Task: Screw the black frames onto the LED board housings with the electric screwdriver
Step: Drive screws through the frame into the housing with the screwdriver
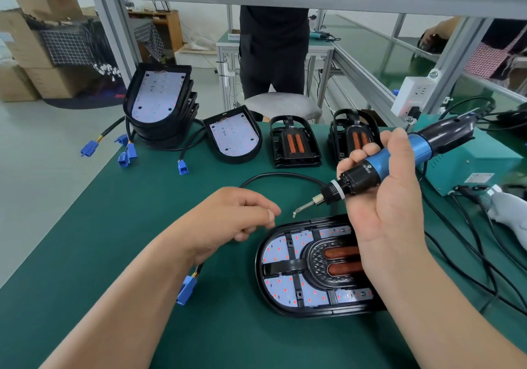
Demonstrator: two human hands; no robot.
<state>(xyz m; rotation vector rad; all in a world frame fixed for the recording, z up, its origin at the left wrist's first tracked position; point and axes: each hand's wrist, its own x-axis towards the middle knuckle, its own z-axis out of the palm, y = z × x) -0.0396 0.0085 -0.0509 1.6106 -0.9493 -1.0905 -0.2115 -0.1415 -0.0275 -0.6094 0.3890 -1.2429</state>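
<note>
Head camera, the only view. Your right hand [390, 206] has its fingers wrapped round the blue-and-black electric screwdriver [379, 169]. It is held aloft on a slant, with the silver bit [306, 205] aimed down and to your left.

Your left hand [228, 220] hovers just left of that tip, fingers curled in and thumb against forefinger (a screw pinched there? too small to tell).

Below the driver lies the oval black LED board housing [261, 257] on the green bench mat [142, 226]. The black ribbed frame [282, 266] sits over its white board, and its long axis runs left to right across you. The bit tip hangs above the far rim, clear of it, so the way in is down and toward you. Your right hand is the nearer one, and it hides the housing's right end.

My read is that you're about to load or seat a screw. I can't confirm any screw driven yet.

There's open mat to the left and in front. The black cable [285, 176] loops just behind the housing, and a blue plug [186, 289] lies by your left wrist. It's tighter on the right, where leads trail from the teal power box [470, 166]. More housings [232, 137] and spare frames [295, 146] wait along the far side.
</note>
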